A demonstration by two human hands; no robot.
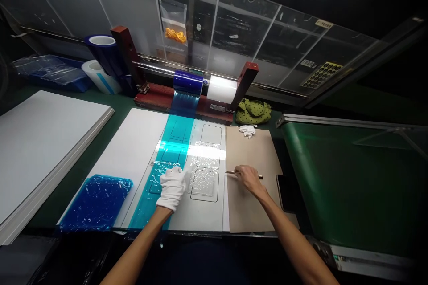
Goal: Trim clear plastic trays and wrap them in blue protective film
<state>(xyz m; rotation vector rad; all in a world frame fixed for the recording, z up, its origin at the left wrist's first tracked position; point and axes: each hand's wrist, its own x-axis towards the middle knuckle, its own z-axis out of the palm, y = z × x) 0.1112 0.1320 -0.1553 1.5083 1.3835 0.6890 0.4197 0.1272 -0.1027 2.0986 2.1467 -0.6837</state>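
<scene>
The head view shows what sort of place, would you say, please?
Probably a factory workstation: there is a green conveyor belt, a blue film roll on a red stand, and stacked white sheets.

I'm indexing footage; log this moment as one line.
left hand: gloved, at blue film | right hand: bare, holding thin pointed tool | blue roll: on rod

White-gloved left hand (172, 185) was down on the blue film (181, 128), and that film ran from a roll (188, 82) at the far side! Over on the right, above brown cardboard (256, 153), the bare right hand (249, 179) gripped a thin tool (230, 172); blue sheets (96, 202) lay near left.
</scene>
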